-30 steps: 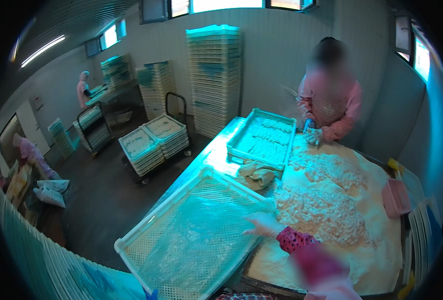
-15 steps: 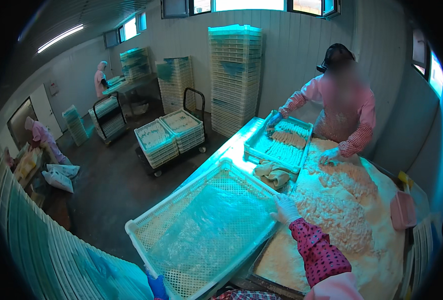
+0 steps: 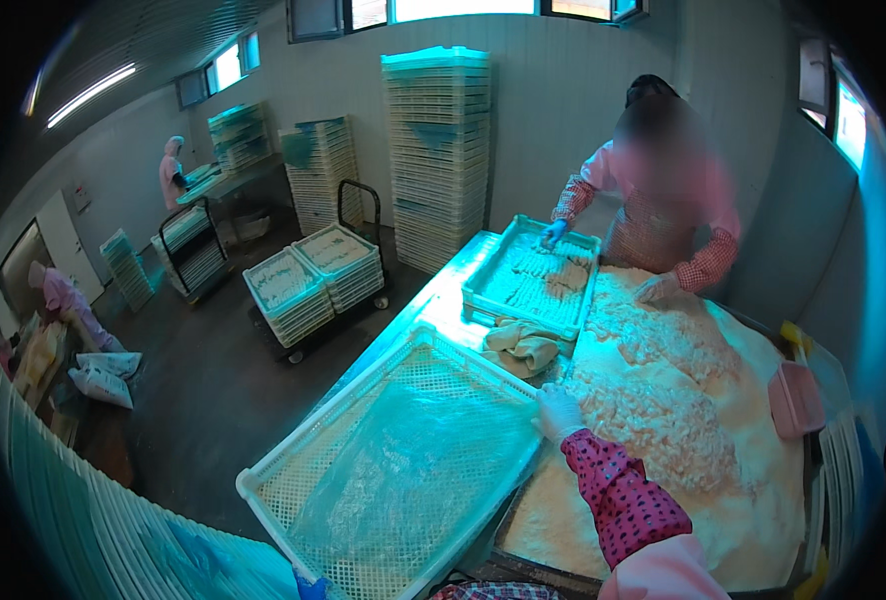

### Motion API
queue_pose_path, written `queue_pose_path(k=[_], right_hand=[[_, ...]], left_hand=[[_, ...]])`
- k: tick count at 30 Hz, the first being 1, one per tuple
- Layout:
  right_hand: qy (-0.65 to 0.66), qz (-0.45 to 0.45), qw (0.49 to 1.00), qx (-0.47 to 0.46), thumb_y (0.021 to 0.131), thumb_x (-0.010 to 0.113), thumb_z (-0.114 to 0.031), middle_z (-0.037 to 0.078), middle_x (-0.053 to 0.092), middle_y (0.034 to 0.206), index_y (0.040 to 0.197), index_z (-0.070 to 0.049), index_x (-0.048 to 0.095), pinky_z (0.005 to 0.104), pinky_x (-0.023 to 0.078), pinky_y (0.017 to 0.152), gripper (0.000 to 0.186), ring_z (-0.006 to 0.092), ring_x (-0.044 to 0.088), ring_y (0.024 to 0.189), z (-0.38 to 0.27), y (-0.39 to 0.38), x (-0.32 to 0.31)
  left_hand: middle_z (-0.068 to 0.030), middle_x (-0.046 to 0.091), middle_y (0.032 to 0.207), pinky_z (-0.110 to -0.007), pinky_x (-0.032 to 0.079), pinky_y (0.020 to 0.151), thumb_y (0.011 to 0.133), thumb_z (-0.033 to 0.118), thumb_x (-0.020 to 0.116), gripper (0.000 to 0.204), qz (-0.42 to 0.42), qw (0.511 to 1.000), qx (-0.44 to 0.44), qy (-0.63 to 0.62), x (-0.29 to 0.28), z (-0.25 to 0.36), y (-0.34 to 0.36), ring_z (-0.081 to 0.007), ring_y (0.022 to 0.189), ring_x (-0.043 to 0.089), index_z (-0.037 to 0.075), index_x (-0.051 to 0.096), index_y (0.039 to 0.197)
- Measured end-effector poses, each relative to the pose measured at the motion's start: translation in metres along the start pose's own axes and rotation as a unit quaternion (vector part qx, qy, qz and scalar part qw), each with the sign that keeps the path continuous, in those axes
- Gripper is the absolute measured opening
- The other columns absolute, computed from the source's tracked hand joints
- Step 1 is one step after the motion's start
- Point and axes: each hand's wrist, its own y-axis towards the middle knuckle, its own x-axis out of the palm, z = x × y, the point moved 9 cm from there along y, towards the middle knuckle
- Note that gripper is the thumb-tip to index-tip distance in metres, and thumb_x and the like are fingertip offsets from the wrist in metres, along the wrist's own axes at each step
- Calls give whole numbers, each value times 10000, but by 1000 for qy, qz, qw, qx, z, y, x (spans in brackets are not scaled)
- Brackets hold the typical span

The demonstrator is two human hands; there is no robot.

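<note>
A large pale plastic mesh tray (image 3: 263,500) with a raised rim lies tilted across the near end of the table, a sheet of clear plastic film (image 3: 403,460) spread over its floor. My right hand (image 3: 560,413), in a white glove below a dotted pink sleeve, grips the tray's right rim. At the near left corner only a bit of my left hand (image 3: 311,588) shows, in a blue glove, closed over the rim; the rest is cut off by the frame. Right of the tray, a thick heap of white flour-like powder with lumpy pieces (image 3: 663,420) covers the tabletop.
Across the table a co-worker (image 3: 653,190) reaches into a tray of pale pieces (image 3: 473,305) with one hand, the other over the powder. A crumpled cloth (image 3: 523,345) and pink tub (image 3: 796,400) are near. Stacked trays (image 3: 438,160), a loaded trolley (image 3: 296,355) stand left.
The whole view has shifted slightly, and less of my left hand shows at the lower edge. Both hands keep to the tray's rim. The co-worker's blue-gloved hand has shifted over their tray.
</note>
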Motion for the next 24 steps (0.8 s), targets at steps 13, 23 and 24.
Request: queue_pose_path(k=[13, 23, 24], right_hand=[[158, -4, 985, 70, 686, 740, -213, 170, 565, 916, 869, -54, 596, 425, 490, 723, 282, 339, 591, 845, 35, -6, 20], [26, -35, 997, 57, 718, 658, -211, 130, 638, 762, 828, -106, 667, 436, 490, 661, 153, 293, 627, 722, -11, 15, 31], [76, 14, 992, 98, 716, 662, -229, 129, 643, 758, 818, -117, 670, 431, 491, 668, 152, 286, 630, 723, 18, 17, 59]], left_hand=[[-177, 477, 1294, -369, 412, 934, 861, 198, 480, 499, 80, 984, 113, 114, -10, 8, 9, -301, 1137, 495, 12, 398, 1317], [-161, 347, 1401, -389, 336, 1037, 721, -32, 526, 797, 48, 862, 440, 248, 58, 141, -28, -291, 1267, 380, 33, 187, 1439], [-161, 385, 1378, -388, 327, 1048, 732, 3, 565, 764, -6, 874, 446, 194, 88, 151, -22, -288, 1265, 391, 28, 236, 1421]])
